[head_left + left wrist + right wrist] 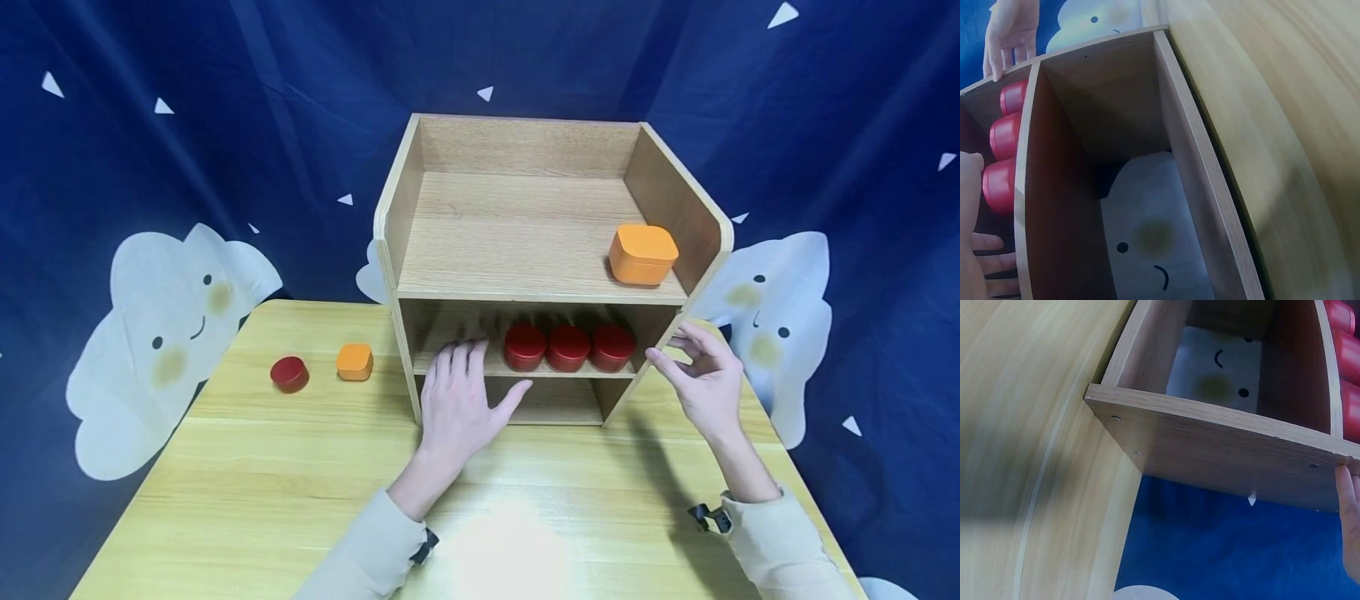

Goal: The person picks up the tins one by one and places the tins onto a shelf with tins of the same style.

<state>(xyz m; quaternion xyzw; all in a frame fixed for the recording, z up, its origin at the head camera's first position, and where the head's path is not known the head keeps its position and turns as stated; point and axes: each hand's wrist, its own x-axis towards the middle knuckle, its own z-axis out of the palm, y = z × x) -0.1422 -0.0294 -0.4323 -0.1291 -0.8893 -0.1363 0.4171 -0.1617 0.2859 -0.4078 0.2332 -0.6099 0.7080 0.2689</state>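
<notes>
A wooden shelf unit [517, 296] stands on the table, its middle shelf holding three red round tins [567, 348] in a row toward the right. My left hand [459, 396] has its fingers extended into the left part of that shelf, beside the leftmost tin; the left wrist view shows the fingers spread with nothing in them. Against the front edge of the right side panel [1222, 440], my right hand [707, 379] touches with its thumb, its other fingers loosely bent alongside the panel. An orange square tin [643, 254] sits on the top shelf at the right.
Left of the unit, a smaller red round tin [289, 374] and a smaller orange square tin [355, 362] lie on the wooden table [247, 492]. Behind hangs a dark blue curtain [300, 100] with white clouds and triangles. Below the tins is the bottom compartment [1116, 106].
</notes>
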